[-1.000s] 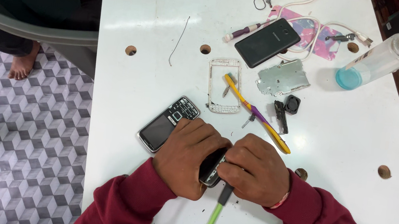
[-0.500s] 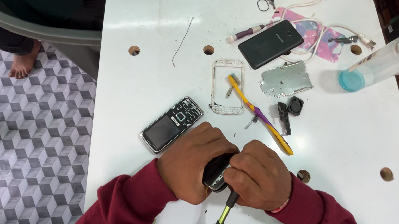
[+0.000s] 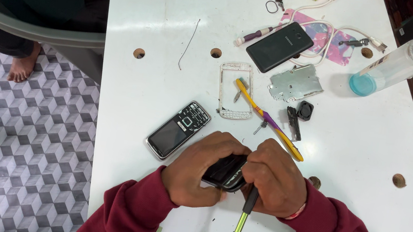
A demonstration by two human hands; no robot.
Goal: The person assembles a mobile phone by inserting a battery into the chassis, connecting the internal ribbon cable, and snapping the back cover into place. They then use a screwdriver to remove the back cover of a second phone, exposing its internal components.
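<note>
A white table [image 3: 165,28] with round holes stands over a grey patterned floor. At its near edge my left hand [image 3: 198,172] is wrapped tight around a small dark phone body [image 3: 225,172], and my right hand [image 3: 276,178] is closed on a green-handled screwdriver [image 3: 241,222], pressed against it. Just beside my left hand lies a black keypad phone [image 3: 177,129]; a yellow toothbrush [image 3: 266,118] lies beyond my right.

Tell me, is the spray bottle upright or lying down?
Lying down. The spray bottle rests on its side at the table's far right edge, nozzle pointing away from the hands, blue base toward the table's middle.
</note>
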